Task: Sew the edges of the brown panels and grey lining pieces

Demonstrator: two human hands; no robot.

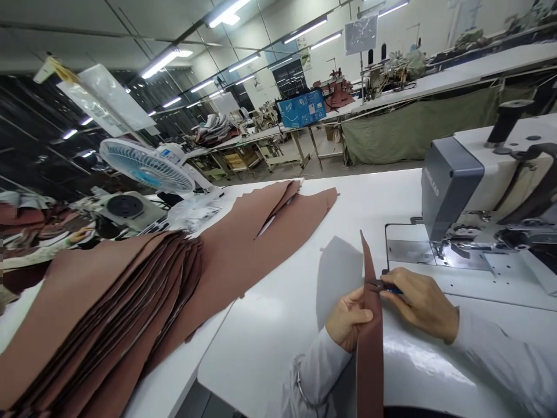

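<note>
- The white sewing table [278,331] fills the lower view.
- A thick stack of brown fabric panels [108,307] lies on its left side, with more flat panels [265,232] fanned out behind it.
- A white and grey industrial sewing machine [474,191] stands at the right, its needle area lit.
- A blue-bladed desk fan [145,165] sits beyond the stack.
- A narrow brown fabric strip [369,354] rises from the near table edge between both hands, its tip pointing up.
- The left hand [348,318] pinches the strip, thumb pressed on its face.
- The right hand [421,302] is curled closed on a small dark tool [390,288] that touches the strip's right edge.
</note>
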